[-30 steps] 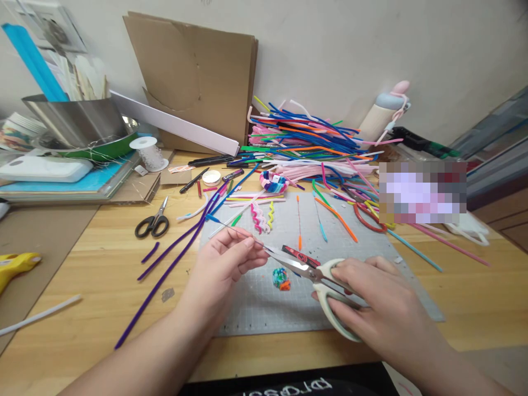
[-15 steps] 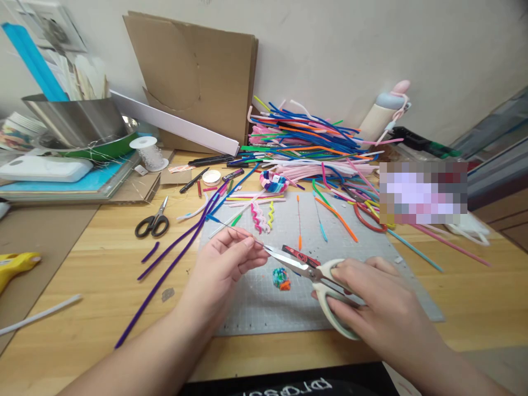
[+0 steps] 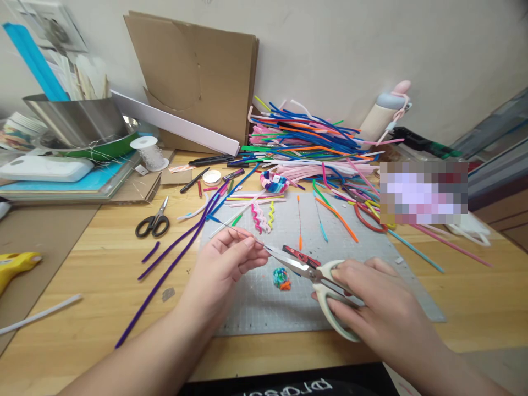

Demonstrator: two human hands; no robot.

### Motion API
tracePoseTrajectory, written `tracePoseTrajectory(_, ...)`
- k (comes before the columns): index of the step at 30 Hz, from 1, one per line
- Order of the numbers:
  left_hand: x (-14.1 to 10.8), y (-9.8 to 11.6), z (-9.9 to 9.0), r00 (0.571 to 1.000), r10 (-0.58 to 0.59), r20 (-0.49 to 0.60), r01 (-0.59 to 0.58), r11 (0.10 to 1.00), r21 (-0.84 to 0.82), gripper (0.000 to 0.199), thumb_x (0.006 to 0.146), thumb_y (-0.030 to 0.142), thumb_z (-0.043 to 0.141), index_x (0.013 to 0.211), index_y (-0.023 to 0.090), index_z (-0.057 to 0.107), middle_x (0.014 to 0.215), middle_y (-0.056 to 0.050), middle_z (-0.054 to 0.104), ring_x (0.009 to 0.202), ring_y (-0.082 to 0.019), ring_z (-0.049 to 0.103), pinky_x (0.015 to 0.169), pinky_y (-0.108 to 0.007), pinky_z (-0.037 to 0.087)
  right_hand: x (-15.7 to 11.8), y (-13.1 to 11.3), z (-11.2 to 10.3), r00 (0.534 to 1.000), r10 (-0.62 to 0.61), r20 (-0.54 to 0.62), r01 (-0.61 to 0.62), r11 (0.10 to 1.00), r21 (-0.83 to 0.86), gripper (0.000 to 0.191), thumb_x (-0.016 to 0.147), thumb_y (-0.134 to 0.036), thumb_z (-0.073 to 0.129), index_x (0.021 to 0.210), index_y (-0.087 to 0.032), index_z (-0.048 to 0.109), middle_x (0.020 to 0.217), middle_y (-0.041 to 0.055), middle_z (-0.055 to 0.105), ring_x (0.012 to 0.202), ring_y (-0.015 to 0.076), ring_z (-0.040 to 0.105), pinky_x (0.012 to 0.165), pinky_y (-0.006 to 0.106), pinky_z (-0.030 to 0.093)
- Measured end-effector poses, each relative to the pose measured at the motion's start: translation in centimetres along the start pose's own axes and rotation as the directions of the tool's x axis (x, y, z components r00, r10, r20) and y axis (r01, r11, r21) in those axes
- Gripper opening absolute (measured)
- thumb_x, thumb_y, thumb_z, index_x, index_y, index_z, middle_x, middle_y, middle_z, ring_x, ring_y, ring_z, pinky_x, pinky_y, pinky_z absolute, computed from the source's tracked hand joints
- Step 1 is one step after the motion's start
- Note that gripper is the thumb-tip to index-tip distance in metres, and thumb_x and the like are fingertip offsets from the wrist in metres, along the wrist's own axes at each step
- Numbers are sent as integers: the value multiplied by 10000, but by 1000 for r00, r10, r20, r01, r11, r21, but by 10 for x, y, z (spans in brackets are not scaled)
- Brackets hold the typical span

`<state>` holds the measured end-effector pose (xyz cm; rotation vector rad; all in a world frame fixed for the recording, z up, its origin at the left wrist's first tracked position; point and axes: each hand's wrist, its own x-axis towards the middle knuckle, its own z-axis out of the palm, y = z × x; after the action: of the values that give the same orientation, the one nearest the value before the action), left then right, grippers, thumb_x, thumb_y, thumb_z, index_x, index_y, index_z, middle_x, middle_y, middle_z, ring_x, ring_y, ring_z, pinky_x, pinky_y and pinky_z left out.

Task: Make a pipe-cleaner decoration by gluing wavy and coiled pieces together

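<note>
Between thumb and fingertips, my left hand (image 3: 231, 258) pinches a thin stem with a fluffy blue end (image 3: 213, 218). My right hand (image 3: 371, 291) has its fingers through the pale handles of large scissors (image 3: 303, 267). The blades point left, their tips touching or very near the stem's end by my left fingertips. Beneath lies a grey cutting mat (image 3: 256, 313) with a small blue-green and orange fuzzy piece (image 3: 281, 279) and a red and black tool (image 3: 301, 256). Two stripped stems, one orange-ended (image 3: 300, 225) and one light blue (image 3: 321, 220), lie behind.
Black-handled scissors (image 3: 152, 220) and long purple pipe cleaners (image 3: 165, 275) lie left of the mat. A heap of coloured pipe cleaners (image 3: 309, 137) is at the back, beside a bottle (image 3: 377, 115). Cardboard (image 3: 198, 82) leans on the wall. A yellow tool (image 3: 18, 267) sits far left.
The scissor blades have closed slightly near the left fingertips. Both hands stay in almost the same place.
</note>
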<state>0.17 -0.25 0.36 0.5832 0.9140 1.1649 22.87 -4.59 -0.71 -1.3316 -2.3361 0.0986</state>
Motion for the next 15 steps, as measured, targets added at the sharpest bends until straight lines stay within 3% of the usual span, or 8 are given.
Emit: tracePoseTrajectory(15, -2, 1, 1, 1000, -2, 17, 2, 1000, -9, 160, 698, 169, 738, 743, 148, 585, 674, 0, 677, 621, -108, 654, 643, -214, 559, 2, -6, 0, 997, 9, -74, -12, 999, -43, 131, 809, -230, 575, 713, -206, 488, 610, -20, 550, 559, 149, 467, 606, 302, 289)
